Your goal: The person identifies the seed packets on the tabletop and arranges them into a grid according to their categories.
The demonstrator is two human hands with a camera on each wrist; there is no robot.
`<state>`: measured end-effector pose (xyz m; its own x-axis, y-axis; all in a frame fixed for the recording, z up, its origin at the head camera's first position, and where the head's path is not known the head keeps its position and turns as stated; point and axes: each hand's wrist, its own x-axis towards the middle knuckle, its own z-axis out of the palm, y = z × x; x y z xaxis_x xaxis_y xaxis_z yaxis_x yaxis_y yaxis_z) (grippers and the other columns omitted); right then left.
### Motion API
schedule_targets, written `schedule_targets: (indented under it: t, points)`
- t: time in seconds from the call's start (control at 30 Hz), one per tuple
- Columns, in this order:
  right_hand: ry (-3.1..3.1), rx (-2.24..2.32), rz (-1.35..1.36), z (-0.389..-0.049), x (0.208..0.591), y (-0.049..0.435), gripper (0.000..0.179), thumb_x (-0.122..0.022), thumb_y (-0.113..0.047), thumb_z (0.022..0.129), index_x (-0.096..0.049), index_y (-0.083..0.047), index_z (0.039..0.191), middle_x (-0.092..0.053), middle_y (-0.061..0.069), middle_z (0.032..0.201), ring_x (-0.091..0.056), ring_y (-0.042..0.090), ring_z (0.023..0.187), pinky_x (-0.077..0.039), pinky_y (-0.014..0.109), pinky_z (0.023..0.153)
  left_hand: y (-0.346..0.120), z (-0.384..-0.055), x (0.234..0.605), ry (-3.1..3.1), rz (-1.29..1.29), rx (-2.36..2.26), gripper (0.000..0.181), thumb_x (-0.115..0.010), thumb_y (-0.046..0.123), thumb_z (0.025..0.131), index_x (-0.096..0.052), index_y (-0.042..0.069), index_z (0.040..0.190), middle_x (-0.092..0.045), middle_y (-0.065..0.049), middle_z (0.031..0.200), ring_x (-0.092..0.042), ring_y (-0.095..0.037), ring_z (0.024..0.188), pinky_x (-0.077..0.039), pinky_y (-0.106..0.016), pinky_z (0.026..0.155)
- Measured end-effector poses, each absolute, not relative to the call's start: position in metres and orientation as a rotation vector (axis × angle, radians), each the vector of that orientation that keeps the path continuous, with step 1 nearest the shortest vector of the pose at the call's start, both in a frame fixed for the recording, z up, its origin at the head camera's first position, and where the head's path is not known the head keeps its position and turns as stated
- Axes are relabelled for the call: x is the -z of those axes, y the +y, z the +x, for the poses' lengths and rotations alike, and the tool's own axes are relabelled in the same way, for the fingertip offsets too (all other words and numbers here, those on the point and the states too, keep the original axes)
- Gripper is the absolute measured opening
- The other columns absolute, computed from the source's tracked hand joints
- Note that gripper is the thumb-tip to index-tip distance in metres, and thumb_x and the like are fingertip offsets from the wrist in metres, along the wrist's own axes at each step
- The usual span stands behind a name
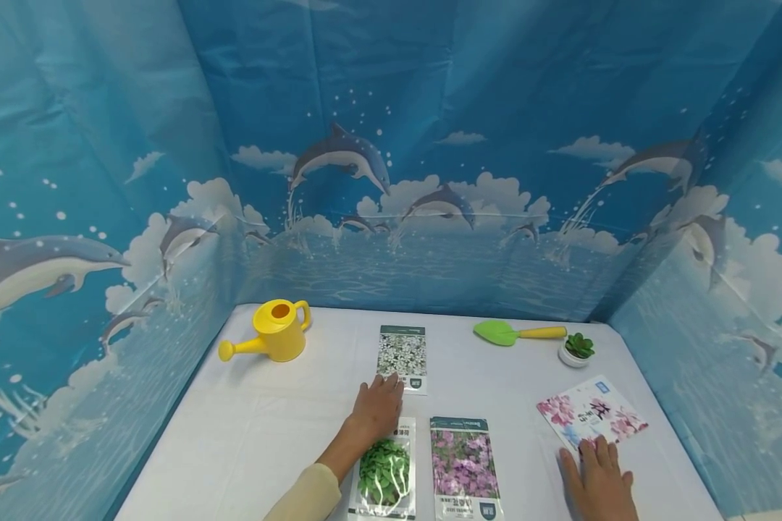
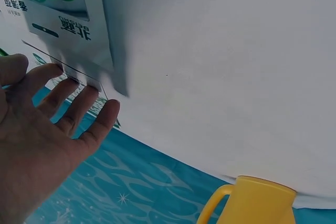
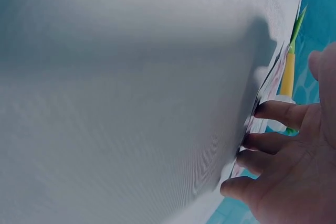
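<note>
My left hand [image 1: 378, 407] reaches over the table, its fingertips resting on the lower edge of a seed packet with white flowers [image 1: 402, 353]. Under that wrist lies a packet with green leaves [image 1: 383, 474], partly covered by the arm. In the left wrist view the fingers [image 2: 86, 106] are spread and loosely bent. A packet with purple flowers [image 1: 464, 463] lies to the right of the leafy one. On the right side, my right hand [image 1: 599, 483] touches the near edge of a tilted white packet with pink flowers [image 1: 593, 412] with extended fingertips.
A yellow watering can [image 1: 282, 334] stands at the back left. Along the back right lie a green trowel with a yellow handle [image 1: 521, 332] and a small potted succulent [image 1: 577, 349]. Blue dolphin-print curtains [image 1: 391, 268] enclose the white table [image 1: 234, 434] at the back and sides.
</note>
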<state>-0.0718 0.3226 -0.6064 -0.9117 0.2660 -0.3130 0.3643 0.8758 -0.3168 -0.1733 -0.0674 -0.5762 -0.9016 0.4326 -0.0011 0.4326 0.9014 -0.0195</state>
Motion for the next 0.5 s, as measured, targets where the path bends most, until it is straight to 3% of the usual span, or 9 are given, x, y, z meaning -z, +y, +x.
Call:
schedule_targets:
  t: [0.5]
  points:
    - [2.821, 0.548, 0.47, -0.077, 0.607, 0.319, 0.089, -0.046, -0.054, 0.113, -0.032, 0.026, 0.15, -0.009, 0.05, 0.161, -0.011, 0.066, 0.152, -0.006, 0.08, 0.118, -0.084, -0.159, 0.576, -3.087, -0.649, 0.035, 0.044, -0.06, 0.029, 0.11, -0.065, 0.008, 0.149, -0.059, -0.008, 0.156, -0.059, -0.029, 0.133, -0.056, -0.051, 0.1]
